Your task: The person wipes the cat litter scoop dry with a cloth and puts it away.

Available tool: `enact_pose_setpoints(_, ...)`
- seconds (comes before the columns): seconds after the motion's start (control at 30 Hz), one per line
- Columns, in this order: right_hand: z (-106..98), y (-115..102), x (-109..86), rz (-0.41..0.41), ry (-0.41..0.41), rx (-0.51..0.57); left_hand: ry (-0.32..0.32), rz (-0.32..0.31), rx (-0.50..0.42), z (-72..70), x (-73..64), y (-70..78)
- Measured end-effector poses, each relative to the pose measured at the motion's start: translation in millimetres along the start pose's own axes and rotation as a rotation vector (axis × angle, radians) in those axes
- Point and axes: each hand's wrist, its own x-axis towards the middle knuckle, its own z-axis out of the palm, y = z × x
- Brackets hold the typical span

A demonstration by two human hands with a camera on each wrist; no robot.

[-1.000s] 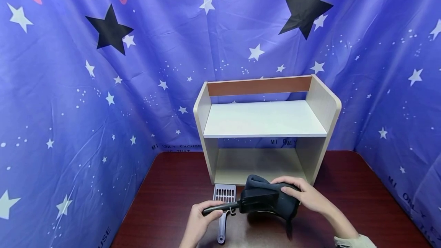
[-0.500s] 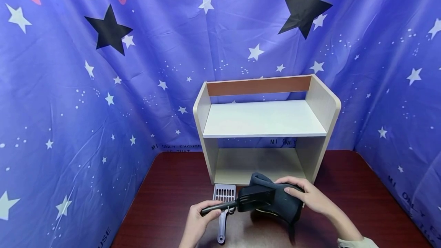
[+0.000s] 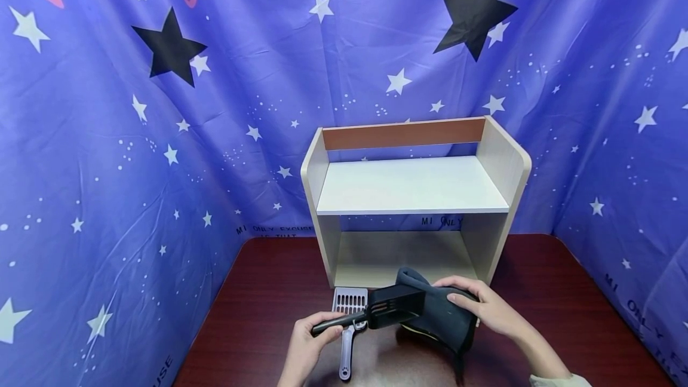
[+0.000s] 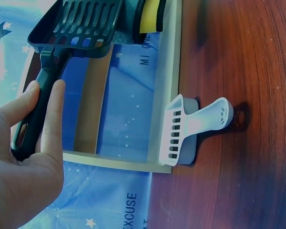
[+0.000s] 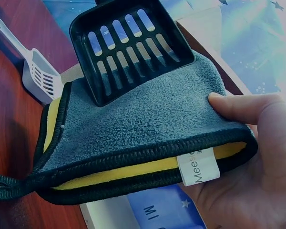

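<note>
My left hand (image 3: 307, 344) pinches the handle of a black slotted litter scoop (image 4: 81, 28), held up above the table. In my right hand (image 3: 491, 309) is a folded grey cleaning cloth (image 5: 133, 119) with a yellow underside, black edging and a white tag, gripped between thumb and fingers. The scoop's front edge overlaps the cloth's fuzzy grey face in the right wrist view. Below my left hand, a pale grey litter scoop (image 3: 346, 357) lies on the table, slotted head toward the shelf and handle toward me.
A two-tier shelf unit (image 3: 414, 187) with a white upper board stands on the dark red wooden table (image 3: 258, 303), just behind the hands. Purple star-printed curtains (image 3: 242, 76) enclose the back and both sides.
The cloth in my right hand has shifted slightly right and the black litter scoop slightly left, so more of the scoop's slotted head shows. The pale scoop has stayed put.
</note>
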Motion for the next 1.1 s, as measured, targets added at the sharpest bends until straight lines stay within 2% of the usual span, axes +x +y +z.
enact_pose_setpoints(0.17,0,2,-1.1,-0.003,-0.003,0.001,0.004,-0.007,-0.009,-0.3,0.1,-0.9)
enact_pose_setpoints(0.43,0,2,-2.2,0.059,0.03,-0.028,-0.012,0.064,0.04,-1.8,-1.3,-1.9)
enact_pose_setpoints(0.57,2,1,-0.8,0.088,0.068,-0.053,-0.012,0.031,0.04,-1.8,-0.5,-2.5)
enact_pose_setpoints(0.77,5,-1,4.0,0.113,0.092,-0.028,-0.03,-0.017,0.044,-0.6,-0.7,-1.8)
enact_pose_setpoints(0.9,7,0,9.5,0.097,0.096,-0.021,-0.067,0.0,0.039,0.9,-1.2,-2.5)
enact_pose_setpoints(1.1,13,-1,20.4,0.036,0.118,-0.132,-0.121,0.006,0.023,6.7,-1.1,-3.6)
